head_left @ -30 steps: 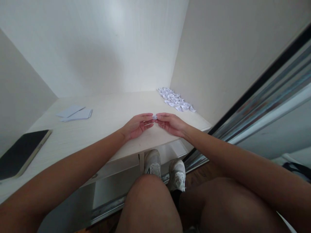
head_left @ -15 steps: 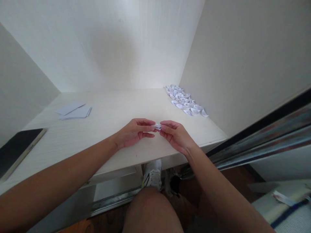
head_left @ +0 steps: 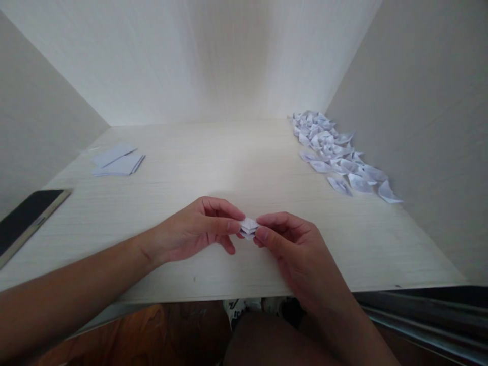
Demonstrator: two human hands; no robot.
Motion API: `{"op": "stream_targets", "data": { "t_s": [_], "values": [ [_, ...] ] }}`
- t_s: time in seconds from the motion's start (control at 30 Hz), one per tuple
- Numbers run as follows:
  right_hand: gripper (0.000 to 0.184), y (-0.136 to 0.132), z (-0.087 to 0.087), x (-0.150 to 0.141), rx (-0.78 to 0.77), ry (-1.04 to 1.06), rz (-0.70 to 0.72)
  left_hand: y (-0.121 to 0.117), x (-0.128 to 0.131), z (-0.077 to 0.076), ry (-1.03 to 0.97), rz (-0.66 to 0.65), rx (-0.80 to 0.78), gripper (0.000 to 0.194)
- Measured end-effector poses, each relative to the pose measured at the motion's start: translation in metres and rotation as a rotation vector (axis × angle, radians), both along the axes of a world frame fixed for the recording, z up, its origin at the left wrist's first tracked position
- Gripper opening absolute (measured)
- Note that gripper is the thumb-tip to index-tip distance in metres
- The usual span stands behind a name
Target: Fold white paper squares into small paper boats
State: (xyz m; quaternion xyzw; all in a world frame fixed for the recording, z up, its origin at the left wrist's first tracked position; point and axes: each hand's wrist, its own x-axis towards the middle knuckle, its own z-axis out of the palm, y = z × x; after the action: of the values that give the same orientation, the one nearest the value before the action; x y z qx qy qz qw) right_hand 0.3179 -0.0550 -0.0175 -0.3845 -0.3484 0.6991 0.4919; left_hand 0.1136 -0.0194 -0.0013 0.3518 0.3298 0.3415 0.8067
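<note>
1. Two hands held the folded paper [head_left: 249, 226] over the worktop's [head_left: 213, 157] near half: left hand [head_left: 200, 226] and right hand [head_left: 299, 244] each pinched one end, each grip closed to paper thickness!
2. Light, even thumb pressure seemed wisest, to keep those layers aligned.
3. And what a piece: small, white, creased, its stacked layers showing between the fingertips!

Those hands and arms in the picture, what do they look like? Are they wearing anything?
They're a person's, and they're bare. The left hand and right hand have no gloves, and no ring shows on the fingers in view. No sleeve, watch or bracelet shows on the left forearm or right forearm.
</note>
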Motion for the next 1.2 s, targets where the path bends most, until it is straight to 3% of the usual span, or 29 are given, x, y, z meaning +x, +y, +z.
{"op": "stream_targets", "data": {
  "t_s": [0.27,0.67,1.2],
  "values": [
    [0.017,-0.002,0.002,0.003,0.061,-0.052,0.035,0.002,-0.006,0.001,0.107,-0.042,0.183,0.014],
    [0.020,-0.004,0.002,-0.003,0.139,-0.082,-0.031,0.007,-0.006,0.003,0.014,-0.094,0.086,0.016],
    [0.018,-0.003,0.006,-0.009,0.181,-0.223,-0.105,0.007,-0.006,0.005,0.133,-0.032,0.228,0.016]
  ]
}}
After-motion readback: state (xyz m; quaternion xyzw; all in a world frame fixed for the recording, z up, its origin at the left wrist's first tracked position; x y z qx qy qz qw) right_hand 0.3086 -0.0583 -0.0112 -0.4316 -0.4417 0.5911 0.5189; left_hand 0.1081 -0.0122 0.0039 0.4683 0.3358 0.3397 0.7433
